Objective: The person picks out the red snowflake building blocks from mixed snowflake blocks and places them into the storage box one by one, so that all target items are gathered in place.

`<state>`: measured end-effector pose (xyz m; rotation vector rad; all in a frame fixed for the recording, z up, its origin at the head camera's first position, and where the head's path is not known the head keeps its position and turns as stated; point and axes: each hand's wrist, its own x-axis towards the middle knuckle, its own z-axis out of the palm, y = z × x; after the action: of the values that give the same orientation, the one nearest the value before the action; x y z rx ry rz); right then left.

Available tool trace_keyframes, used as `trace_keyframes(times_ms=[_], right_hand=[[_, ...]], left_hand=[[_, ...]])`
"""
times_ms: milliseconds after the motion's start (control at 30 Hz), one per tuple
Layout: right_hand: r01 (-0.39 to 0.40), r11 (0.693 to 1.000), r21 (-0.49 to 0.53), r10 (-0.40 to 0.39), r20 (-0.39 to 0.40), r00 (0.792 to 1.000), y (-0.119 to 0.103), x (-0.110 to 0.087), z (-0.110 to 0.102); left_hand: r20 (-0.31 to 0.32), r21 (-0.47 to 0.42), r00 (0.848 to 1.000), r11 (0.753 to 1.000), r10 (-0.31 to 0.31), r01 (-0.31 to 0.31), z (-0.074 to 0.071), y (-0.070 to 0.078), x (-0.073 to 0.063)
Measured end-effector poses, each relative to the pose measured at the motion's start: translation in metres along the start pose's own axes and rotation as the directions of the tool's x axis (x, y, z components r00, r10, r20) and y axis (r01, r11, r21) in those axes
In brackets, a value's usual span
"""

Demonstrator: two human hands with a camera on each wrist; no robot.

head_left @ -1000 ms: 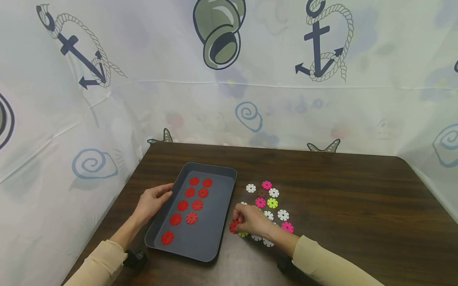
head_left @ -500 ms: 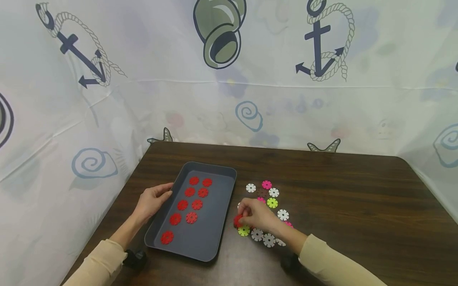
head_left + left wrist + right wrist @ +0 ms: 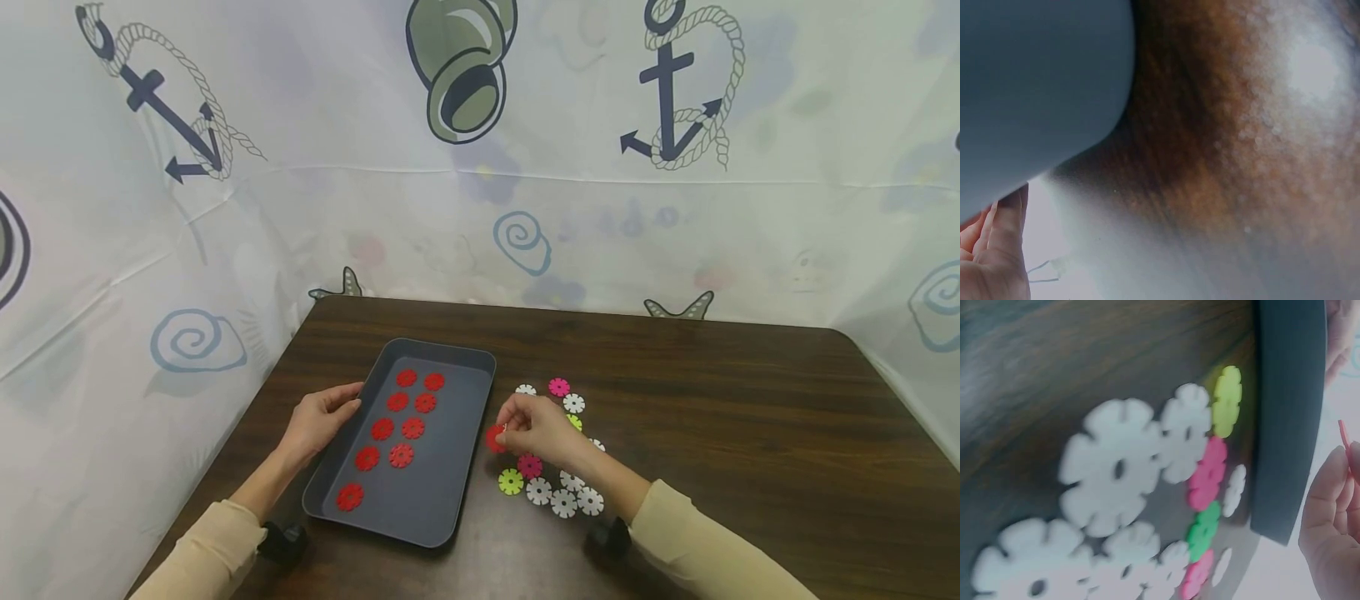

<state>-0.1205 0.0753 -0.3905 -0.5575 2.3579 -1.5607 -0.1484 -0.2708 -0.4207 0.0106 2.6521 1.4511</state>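
My right hand (image 3: 538,427) pinches a red notched plastic disc (image 3: 495,438) between thumb and fingers, just right of the tray. In the right wrist view, that disc (image 3: 1344,434) shows edge-on above the fingertips. With its fingers and thumb at the left rim, my left hand (image 3: 318,423) holds the dark grey tray (image 3: 442,500). The left wrist view has the tray's underside (image 3: 1041,75) hiding the fingertips. Several red discs (image 3: 401,455) lie flat inside the tray in two rough columns, the left one longer.
Right of the tray lie loose notched discs: white (image 3: 565,502), pink (image 3: 529,465), yellow-green (image 3: 511,481), and a green one (image 3: 1204,530) seen in the right wrist view. My right hand covers part of this group. A patterned cloth (image 3: 360,217) hangs behind the brown table (image 3: 750,417).
My right hand has lifted the red disc from the front left of the loose group and carried it up and away, uncovering pink and white discs. The left hand has stayed at the tray.
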Motion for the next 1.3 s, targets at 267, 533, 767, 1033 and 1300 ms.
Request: trace_keyframes(times_ms=[267, 533, 767, 1033, 1300], right_hand=[[0.016, 0.998, 0.056, -0.018, 0.033, 0.999, -0.012, 0.014, 0.015], [0.024, 0.997, 0.076, -0.027, 0.045, 0.999, -0.025, 0.026, 0.036], [0.005, 0.998, 0.066, -0.008, 0.049, 0.999, -0.029, 0.036, 0.058], [0.011, 1.000, 0.014, -0.012, 0.071, 0.997, -0.030, 0.043, 0.079], [0.020, 1.000, -0.019, -0.019, 0.087, 0.996, -0.027, 0.048, 0.098]], left_hand=[[-0.006, 0.003, 1.000, 1.000, -0.007, 0.007, 0.000, -0.002, 0.001], [-0.009, 0.009, 1.000, 1.000, -0.010, 0.010, 0.001, 0.000, 0.000], [-0.008, 0.004, 1.000, 1.000, -0.010, 0.010, 0.002, 0.002, 0.000], [-0.007, -0.002, 1.000, 1.000, -0.006, 0.006, 0.001, 0.003, 0.001], [-0.009, 0.009, 1.000, 1.000, -0.013, 0.013, 0.000, 0.002, 0.001]])
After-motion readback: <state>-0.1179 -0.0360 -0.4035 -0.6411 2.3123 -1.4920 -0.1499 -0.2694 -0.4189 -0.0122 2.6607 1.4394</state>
